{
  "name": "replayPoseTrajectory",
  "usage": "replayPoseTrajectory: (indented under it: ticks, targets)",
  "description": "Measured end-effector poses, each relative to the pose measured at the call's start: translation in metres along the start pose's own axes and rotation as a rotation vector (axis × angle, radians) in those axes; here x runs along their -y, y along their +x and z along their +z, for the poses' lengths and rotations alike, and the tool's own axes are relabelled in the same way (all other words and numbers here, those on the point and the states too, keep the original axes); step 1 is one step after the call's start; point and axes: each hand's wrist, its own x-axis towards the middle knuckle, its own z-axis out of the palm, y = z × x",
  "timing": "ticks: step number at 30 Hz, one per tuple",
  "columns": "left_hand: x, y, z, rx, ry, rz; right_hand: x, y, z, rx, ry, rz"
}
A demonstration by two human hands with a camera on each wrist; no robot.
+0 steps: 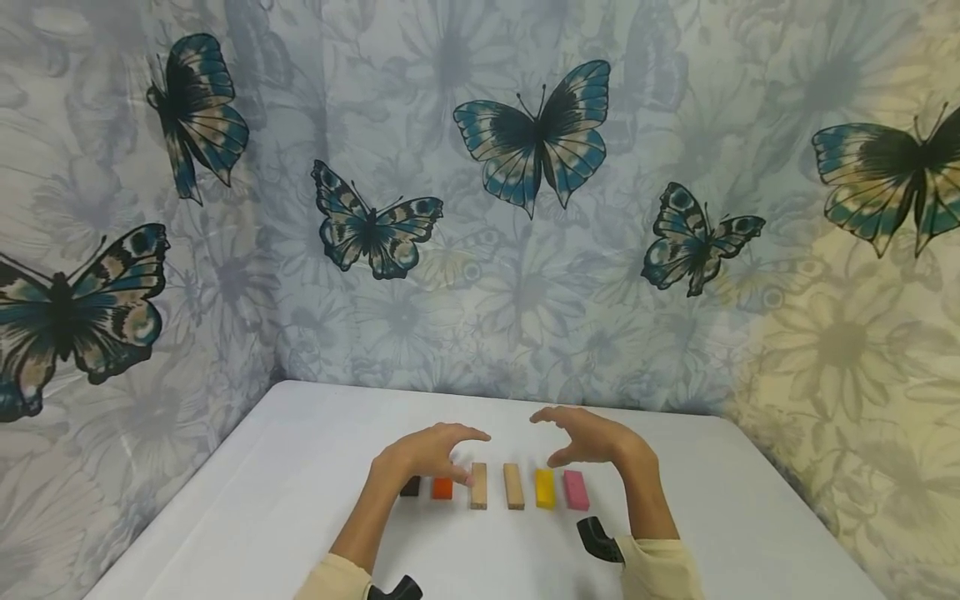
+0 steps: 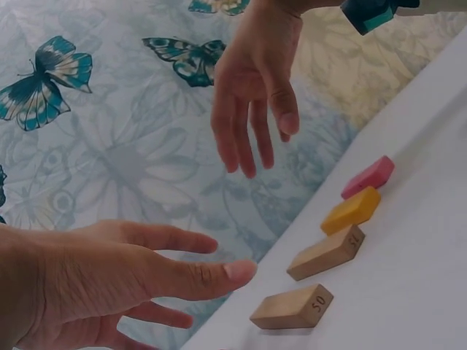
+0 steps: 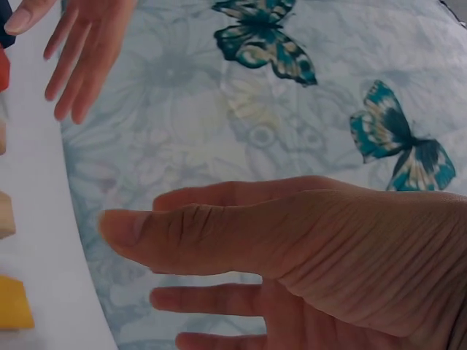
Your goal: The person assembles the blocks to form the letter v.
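Item: a row of six small blocks on a white table, laid side by side — black block, orange block, two plain wooden blocks and, each stamped "50" on the end as the left wrist view shows, yellow block, pink block. We note even spacing, which suggests deliberate lining up. Our left hand hovers over the black-to-wood end, fingers spread and loosely bent, holding nothing; whether a fingertip touches the first wooden block we cannot tell. Our right hand hangs above the yellow and pink blocks, fingers spread, empty, clear of them. Backdrop: butterfly-print curtain behind the table
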Motion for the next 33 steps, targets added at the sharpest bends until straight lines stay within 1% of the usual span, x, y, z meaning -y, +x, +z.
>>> replayPoseTrajectory:
  ticks: [3,7,12,18,24,29,33]
  targets:
    - [-0.002,0.001,0.006,0.013,0.002,-0.008,0.0,0.001,0.007,0.04,0.008,0.023]
    - [0.001,0.002,0.011,0.014,0.029,-0.021,0.002,0.011,0.015,0.091,0.016,0.031]
    - [0.003,0.007,0.016,0.014,0.06,-0.004,0.001,0.023,0.027,0.13,0.013,0.055]
    - [0.005,0.011,0.021,0.017,0.104,-0.004,0.002,0.037,0.042,0.181,-0.059,0.055]
    - [0.005,0.017,0.024,0.03,0.131,0.016,0.007,0.047,0.054,0.196,-0.102,0.095]
    - [0.005,0.015,0.025,0.036,0.112,0.0,0.013,0.05,0.06,0.205,-0.118,0.111]
    - [0.006,0.016,0.029,0.029,0.093,0.016,0.014,0.049,0.061,0.207,-0.121,0.135]
